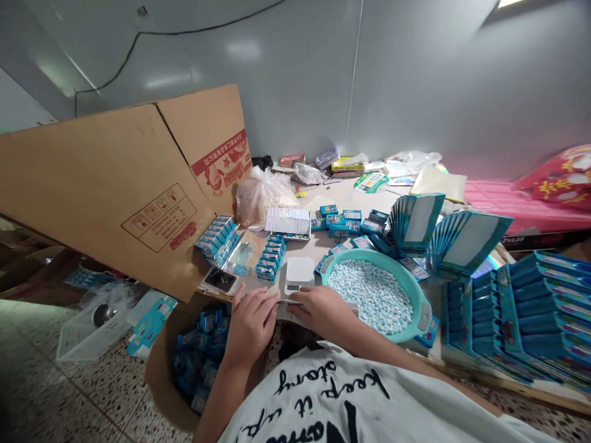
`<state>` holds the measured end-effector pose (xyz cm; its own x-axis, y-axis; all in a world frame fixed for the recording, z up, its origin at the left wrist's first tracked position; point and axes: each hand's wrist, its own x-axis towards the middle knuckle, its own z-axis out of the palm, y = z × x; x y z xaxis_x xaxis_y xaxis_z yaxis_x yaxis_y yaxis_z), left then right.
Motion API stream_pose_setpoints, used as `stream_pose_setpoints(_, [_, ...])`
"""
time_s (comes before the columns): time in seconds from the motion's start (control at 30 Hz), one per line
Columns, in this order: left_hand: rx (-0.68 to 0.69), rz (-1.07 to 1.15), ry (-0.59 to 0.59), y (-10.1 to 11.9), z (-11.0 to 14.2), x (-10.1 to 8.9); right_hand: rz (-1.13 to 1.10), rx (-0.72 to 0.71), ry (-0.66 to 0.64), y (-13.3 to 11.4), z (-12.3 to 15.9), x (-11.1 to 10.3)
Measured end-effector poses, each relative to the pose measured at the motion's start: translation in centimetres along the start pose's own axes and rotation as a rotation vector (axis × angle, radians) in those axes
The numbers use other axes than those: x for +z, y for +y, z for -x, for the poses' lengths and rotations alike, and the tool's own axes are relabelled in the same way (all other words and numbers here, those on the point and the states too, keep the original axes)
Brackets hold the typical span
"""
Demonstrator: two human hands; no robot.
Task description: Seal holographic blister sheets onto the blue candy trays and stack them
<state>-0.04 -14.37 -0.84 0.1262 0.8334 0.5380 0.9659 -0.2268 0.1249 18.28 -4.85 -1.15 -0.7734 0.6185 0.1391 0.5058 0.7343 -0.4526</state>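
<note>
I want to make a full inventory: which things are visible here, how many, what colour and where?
table: 1, white, centre
carton: 1, brown, below table, left
basin: 1, turquoise, right of scale
small pieces: many, pale blue and white, in basin
scale: 1, white, before hands
phone: 1, dark, left table edge
small boxes: many, blue, on table, in carton
open box: 1, white, behind scale
plastic bag: 1, whitish, back left
fanned packs: 2 bunches, blue-white, behind basin
stacked packs: many, blue, right
cardboard: large, brown, left
clear bin: 1, floor
wall: grey, back
left hand, right hand: 1 each, bare, table edge
</note>
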Motion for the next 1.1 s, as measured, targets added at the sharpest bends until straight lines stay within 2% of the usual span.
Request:
stream_pose_setpoints(0.2, [-0.103, -0.004, 0.086, 1.0, 0.4, -0.2, -0.015, -0.026, -0.025, -0.3, 0.0, -0.1])
stream_pose_setpoints(0.37, [-0.095, -0.011, 0.139, 1.0, 0.7, -0.3, -0.014, -0.003, -0.033, -0.7, 0.0, 0.2])
stream_pose_setpoints(0.57, [-0.035, -0.026, 0.107, 0.5, 0.9, -0.7, -0.025, 0.012, -0.021, -1.0, 0.0, -0.1])
stream_pose_setpoints(0.77, [-0.036, -0.018, 0.144, 0.0, 1.4, -0.2, -0.026, 0.003, -0.028, -1.5, -0.2, -0.5])
stream_pose_setpoints(0.93, [-0.052, -0.043, 0.166, -0.1, 1.6, -0.2, -0.034, 0.006, -0.028, -1.5, -0.5, 0.1])
stream_pose_setpoints(1.1, [-0.013, -0.03, 0.137, -0.4, 1.6, -0.4, -0.035, -0.005, -0.029, -1.5, -0.7, 0.5])
